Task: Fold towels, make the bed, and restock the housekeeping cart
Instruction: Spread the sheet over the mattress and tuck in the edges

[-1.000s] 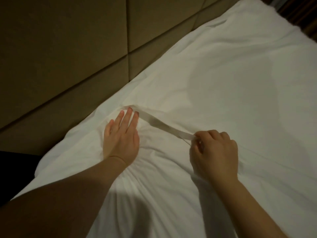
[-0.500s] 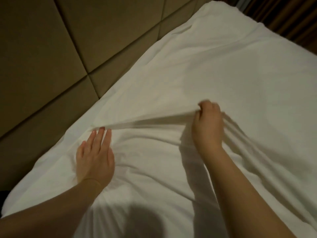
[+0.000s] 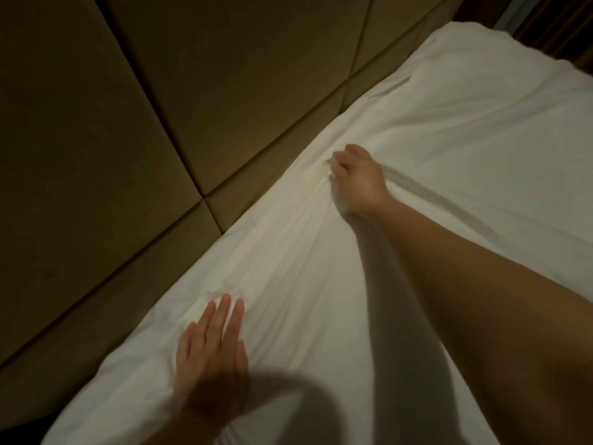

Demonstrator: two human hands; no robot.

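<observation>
A white bed sheet [image 3: 449, 149] covers the bed, running from bottom left to top right beside the headboard. My left hand [image 3: 211, 351] lies flat on the sheet near its headboard edge, fingers straight and pressing the fabric down. Farther along that edge, my right hand [image 3: 356, 178] is stretched out with its fingers curled round a bunch of sheet. Creases fan out from that grip, and a long fold runs along the edge between my two hands.
A padded brown headboard [image 3: 160, 139] with panel seams fills the left side, tight against the bed's edge. Dark curtains [image 3: 558, 24] hang at the top right corner. A head shadow falls on the sheet at the bottom.
My right hand has carried its pinch of sheet away from me toward the headboard and down onto the bed. The raised fold has flattened. My left hand stays flat in place.
</observation>
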